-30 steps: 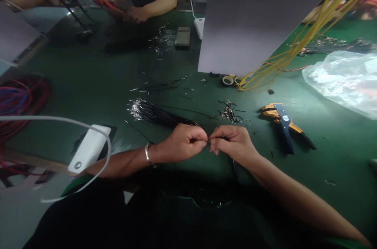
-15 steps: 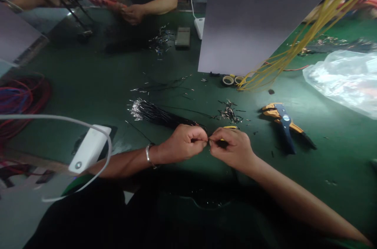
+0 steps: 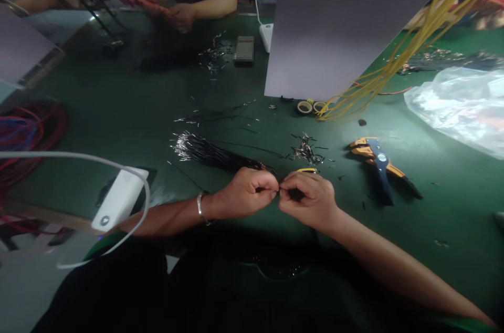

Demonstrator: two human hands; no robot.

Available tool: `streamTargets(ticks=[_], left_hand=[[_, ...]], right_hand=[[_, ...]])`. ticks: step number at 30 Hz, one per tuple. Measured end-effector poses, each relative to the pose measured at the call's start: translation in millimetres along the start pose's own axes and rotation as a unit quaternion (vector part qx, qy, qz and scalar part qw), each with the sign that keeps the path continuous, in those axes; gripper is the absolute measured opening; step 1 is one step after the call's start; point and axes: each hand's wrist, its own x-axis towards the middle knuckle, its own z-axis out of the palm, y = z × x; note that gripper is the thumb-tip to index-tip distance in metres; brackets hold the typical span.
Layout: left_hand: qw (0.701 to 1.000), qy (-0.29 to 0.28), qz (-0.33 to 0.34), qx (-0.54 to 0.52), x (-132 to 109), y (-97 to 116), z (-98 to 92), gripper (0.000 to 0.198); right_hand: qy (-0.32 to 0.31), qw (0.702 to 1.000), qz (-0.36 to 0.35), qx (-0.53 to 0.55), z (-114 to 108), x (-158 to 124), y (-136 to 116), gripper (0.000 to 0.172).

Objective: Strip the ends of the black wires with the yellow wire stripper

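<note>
Green workbench (image 3: 98, 112): my left hand (image 3: 246, 194) and right hand (image 3: 307, 199) pinch one thin black wire (image 3: 279, 187), fingertips closed, knuckles nearly touching.

A dark green desk (image 3: 98, 112) is seen, and a bundle of black wires (image 3: 212, 157) is tipped with silver. Thin yellow wires (image 3: 409, 68) are hung at right, a wire stripper (image 3: 378, 165) is coloured orange and blue, and a coil of wire (image 3: 27, 136) is streaked red and blue.

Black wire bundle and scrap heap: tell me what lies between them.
In the head view, a thin black wire lies on the green mat between the black wire bundle and the small heap of wire scraps.
</note>
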Motion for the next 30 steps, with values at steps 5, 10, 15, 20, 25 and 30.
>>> streamTargets(ticks=[5,10,15,20,25,30], left_hand=[[1.000,-0.008,-0.008,-0.018,1.1,1.7,-0.6,0.014],[0.999,-0.005,-0.017,-0.028,1.5,2.6,-1.1,0.014],[0.998,-0.014,-0.024,-0.050,1.4,3.3,-2.1,0.013],[0.979,-0.052,-0.115,-0.161,2.2,3.0,-6.7,0.006],[0.936,-0.069,-0.170,-0.300,2.0,-4.3,-7.9,0.007],[0.898,-0.062,-0.205,-0.385,2.6,-8.5,-6.3,0.011]], right_hand=[[-0.026,1.000,0.016,-0.005,-1.4,0.1,-0.2,0.016],[-0.023,0.999,0.022,-0.005,-0.4,-1.3,0.1,0.016],[-0.041,0.990,0.117,0.064,-3.1,-1.4,-0.4,0.014],[-0.093,0.897,0.318,0.293,-7.3,-1.7,0.5,0.005],[-0.107,0.787,0.383,0.473,-4.9,-2.4,3.6,0.001],[-0.114,0.730,0.386,0.552,-2.7,-0.6,8.2,0.005]])
